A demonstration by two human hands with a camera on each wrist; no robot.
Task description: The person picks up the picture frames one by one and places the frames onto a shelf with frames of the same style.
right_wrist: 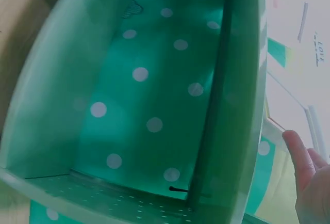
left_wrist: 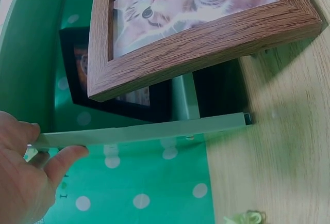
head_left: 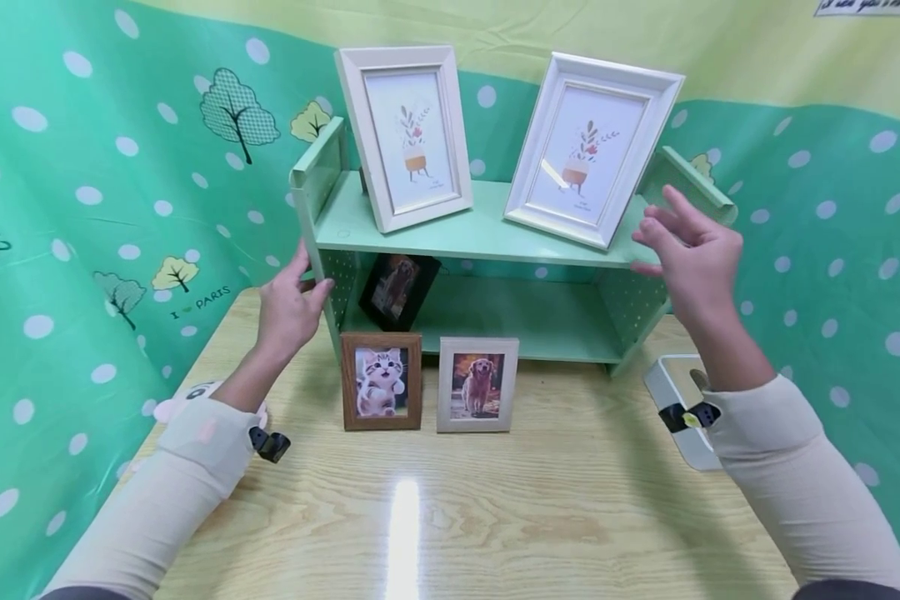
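A light green two-tier shelf [head_left: 495, 312] stands on the table. My left hand [head_left: 288, 308] holds its left side panel at the front edge, with the thumb [left_wrist: 67, 163] against that edge. My right hand [head_left: 693, 258] is raised in front of the shelf's right end, fingers spread and slightly bent, nothing in them. Just left of these fingers, a white picture frame [head_left: 532, 187] leans on the top tier. A cream-white picture frame [head_left: 371, 142] leans on the left of that tier. Both show a potted plant print.
On the lower tier a black picture frame [head_left: 420, 287] leans at the left. Before the shelf stand a brown cat picture frame [head_left: 382, 423] and a pale dog picture frame [head_left: 477, 426]. A white box-like object [head_left: 690, 433] sits at right, a pink-and-white thing [head_left: 171, 408] at left.
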